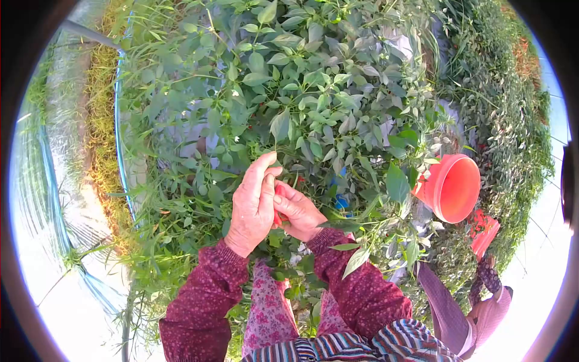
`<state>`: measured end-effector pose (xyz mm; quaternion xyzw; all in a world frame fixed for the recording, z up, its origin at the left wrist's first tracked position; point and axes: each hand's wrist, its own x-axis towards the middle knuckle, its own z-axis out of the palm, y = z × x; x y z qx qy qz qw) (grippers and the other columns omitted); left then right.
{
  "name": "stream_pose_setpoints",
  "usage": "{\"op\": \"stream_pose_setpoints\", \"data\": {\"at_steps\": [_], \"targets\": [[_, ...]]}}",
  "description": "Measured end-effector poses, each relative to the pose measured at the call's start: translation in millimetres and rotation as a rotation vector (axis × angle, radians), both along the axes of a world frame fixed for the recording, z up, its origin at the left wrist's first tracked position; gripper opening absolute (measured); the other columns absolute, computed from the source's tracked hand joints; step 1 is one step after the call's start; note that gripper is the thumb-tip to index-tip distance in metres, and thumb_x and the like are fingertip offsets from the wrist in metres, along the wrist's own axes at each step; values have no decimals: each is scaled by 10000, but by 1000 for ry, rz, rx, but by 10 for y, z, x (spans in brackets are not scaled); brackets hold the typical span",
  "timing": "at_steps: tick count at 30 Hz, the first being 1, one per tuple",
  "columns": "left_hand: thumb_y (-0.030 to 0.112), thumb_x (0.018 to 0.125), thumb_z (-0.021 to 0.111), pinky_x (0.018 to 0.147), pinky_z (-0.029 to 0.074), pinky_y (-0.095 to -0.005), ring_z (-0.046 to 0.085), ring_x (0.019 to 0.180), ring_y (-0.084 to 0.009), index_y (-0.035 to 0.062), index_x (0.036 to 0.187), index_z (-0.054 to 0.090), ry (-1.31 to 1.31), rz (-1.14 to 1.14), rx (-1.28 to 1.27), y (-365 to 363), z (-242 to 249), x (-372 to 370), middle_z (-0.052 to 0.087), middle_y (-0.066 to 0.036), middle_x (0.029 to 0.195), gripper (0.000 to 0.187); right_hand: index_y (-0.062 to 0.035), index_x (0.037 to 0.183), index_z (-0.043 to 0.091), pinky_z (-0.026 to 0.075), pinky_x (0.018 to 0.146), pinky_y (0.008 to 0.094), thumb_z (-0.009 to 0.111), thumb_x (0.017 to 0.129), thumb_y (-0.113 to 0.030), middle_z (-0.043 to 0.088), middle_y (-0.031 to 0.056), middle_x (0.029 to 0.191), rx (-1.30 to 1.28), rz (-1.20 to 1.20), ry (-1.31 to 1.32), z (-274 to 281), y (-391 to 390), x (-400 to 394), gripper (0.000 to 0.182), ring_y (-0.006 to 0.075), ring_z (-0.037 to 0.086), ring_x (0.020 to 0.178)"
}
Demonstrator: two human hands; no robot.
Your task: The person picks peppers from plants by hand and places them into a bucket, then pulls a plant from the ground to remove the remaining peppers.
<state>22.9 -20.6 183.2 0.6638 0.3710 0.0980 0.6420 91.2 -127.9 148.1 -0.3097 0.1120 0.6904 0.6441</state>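
Observation:
My left hand and my right hand are cupped together among the leaves of the pepper plants. Red peppers show between the palms, partly covered by my fingers. The left fingers are bent over from the left side, with their tips up by the leaves. From the right, my other thumb lies across toward the left hand, its fingers curled behind the peppers.
A red bucket lies tipped at the right, its mouth facing me. Farther right, a person is beside a red container with red peppers. Something blue sits low among the plants. A blue hose runs along the left.

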Motion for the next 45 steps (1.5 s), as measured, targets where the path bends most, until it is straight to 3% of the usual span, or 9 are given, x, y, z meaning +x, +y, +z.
{"op": "stream_pose_setpoints", "data": {"at_steps": [7,14,19,23,27,39,41,43,45], "targets": [[183,980,458,939,431,-310,540,1142,-219,-11,1315,433,-118,-84,-256,-88,-74,527,501,-141,1295,388,-125,1146,533,429,601,235,630,896,-238,590,-7,890,29,-95,32,-244,-304,301,292,101,570,747],[109,846,584,700,506,-369,631,790,-318,20,976,579,-116,-541,540,377,-568,1888,629,-142,952,157,-86,1223,491,441,566,241,632,834,-207,618,92,970,51,-351,149,-281,-485,504,430,125,581,743],[305,754,705,957,430,-405,501,1166,-326,51,1349,368,636,-1157,686,308,-1506,2595,479,-191,1282,730,-77,1244,473,456,652,269,642,836,-242,587,116,1019,227,-400,256,-398,-477,524,471,159,581,786],[217,780,685,886,490,-415,582,1088,-306,95,1325,404,833,-1459,649,189,-1734,2223,584,-153,1157,626,-81,1247,466,458,653,275,644,838,-258,581,115,1023,158,-475,307,-437,-479,642,480,176,584,779],[1,740,565,691,503,-442,628,758,-363,33,999,559,517,-1223,755,410,-1695,1582,627,-180,769,260,-88,1236,464,484,662,296,634,848,-236,577,122,1045,233,-554,398,-479,-424,670,449,180,597,783],[116,826,518,754,481,-416,619,937,-277,75,1276,442,710,-1444,875,651,-1506,399,620,-113,1051,459,-79,1140,531,411,497,218,645,845,-152,618,81,954,-53,-289,225,-547,-396,771,325,100,557,658],[89,850,469,715,480,-406,619,878,-268,72,1325,414,477,-1372,1065,836,-1735,-56,620,-107,946,478,-75,1148,535,405,478,225,651,843,-143,618,79,934,-67,-350,252,-617,-431,840,333,93,553,645],[65,859,435,654,476,-394,601,759,-255,82,1392,360,1025,-1683,1076,899,-1776,-81,577,-113,805,539,-70,1155,535,403,474,228,657,840,-137,617,70,914,-262,-332,271,-597,-428,903,344,91,558,652],[40,853,440,604,466,-390,561,656,-247,96,1427,322,735,-1590,1250,964,-1703,-190,523,-101,720,588,-85,1153,541,405,478,226,658,843,-143,616,49,906,-258,-258,258,-633,-406,834,336,83,558,649]]}}
